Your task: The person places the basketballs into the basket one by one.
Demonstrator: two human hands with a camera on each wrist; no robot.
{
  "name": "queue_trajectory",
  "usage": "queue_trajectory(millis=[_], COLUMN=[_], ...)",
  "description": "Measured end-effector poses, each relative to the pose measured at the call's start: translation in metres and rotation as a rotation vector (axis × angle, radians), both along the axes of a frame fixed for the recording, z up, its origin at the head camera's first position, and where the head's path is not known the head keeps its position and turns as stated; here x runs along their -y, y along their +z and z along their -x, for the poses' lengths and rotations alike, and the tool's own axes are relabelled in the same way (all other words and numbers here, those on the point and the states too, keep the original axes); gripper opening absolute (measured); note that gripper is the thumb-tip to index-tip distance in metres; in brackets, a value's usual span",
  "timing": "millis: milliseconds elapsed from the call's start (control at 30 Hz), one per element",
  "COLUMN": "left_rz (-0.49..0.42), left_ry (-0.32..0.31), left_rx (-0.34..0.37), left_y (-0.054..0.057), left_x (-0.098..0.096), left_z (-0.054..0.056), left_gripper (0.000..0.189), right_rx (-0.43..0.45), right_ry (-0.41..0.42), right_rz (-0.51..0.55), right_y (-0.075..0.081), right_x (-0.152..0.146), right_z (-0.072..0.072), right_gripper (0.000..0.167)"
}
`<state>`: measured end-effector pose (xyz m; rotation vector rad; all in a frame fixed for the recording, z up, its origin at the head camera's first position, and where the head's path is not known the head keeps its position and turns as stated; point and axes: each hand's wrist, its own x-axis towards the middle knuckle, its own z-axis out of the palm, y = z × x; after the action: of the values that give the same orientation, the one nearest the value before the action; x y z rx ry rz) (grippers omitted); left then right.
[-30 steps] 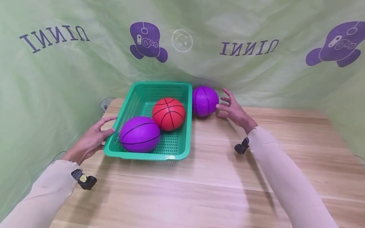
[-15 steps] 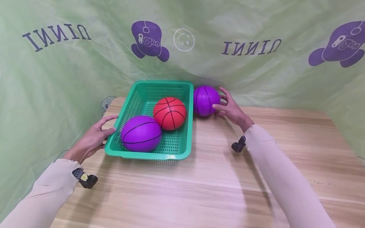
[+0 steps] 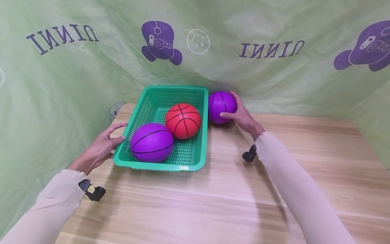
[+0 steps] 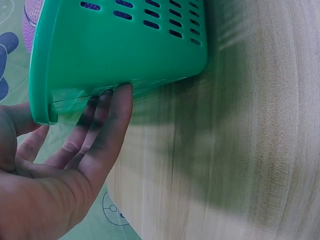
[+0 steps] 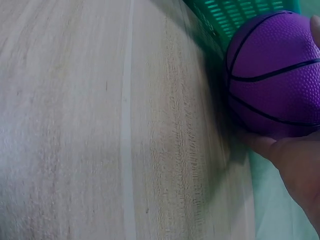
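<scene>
A green plastic basket (image 3: 199, 149) stands on the table, holding a purple toy basketball (image 3: 151, 143) and a red toy basketball (image 3: 182, 121). My left hand (image 3: 99, 149) holds the basket's left rim; in the left wrist view its fingers (image 4: 107, 132) lie against the outer wall while the thumb is at the rim. Beside the basket's right wall, on the table, sits a second purple toy basketball (image 3: 220, 105). My right hand (image 3: 243, 117) grips this ball from its right side, thumb in front. The right wrist view shows only part of that hand (image 5: 300, 165) against the ball.
The wood-grain table (image 3: 170, 206) stretches in front and to the right. A pale green curtain (image 3: 268, 81) with purple printed figures hangs close behind the basket and second purple ball, and along both sides.
My right hand has moved left onto the second purple toy basketball, and its fingers have closed round it. My left hand and the basket stay in place; the head view shifts slightly.
</scene>
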<state>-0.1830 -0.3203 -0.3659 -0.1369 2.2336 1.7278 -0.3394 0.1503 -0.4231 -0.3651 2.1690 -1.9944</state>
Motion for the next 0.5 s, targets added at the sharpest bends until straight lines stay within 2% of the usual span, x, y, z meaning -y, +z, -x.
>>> queue_trajectory(millis=[233,500], left_rz=[0.003,0.016], left_ry=[0.006,0.003], left_rx=[0.005,0.0], left_y=[0.0008,0.0012], left_x=[0.0005,-0.0024], left_z=[-0.0011,-0.0001], left_gripper=[0.059,0.059], right_rx=[-0.031,-0.103], right_ry=[0.007,-0.078], right_rz=[-0.042,-0.09], right_y=[-0.0015,-0.0069], right_x=[0.0032,0.0071], right_z=[0.0036,0.0035], right_gripper=[0.108,0.107])
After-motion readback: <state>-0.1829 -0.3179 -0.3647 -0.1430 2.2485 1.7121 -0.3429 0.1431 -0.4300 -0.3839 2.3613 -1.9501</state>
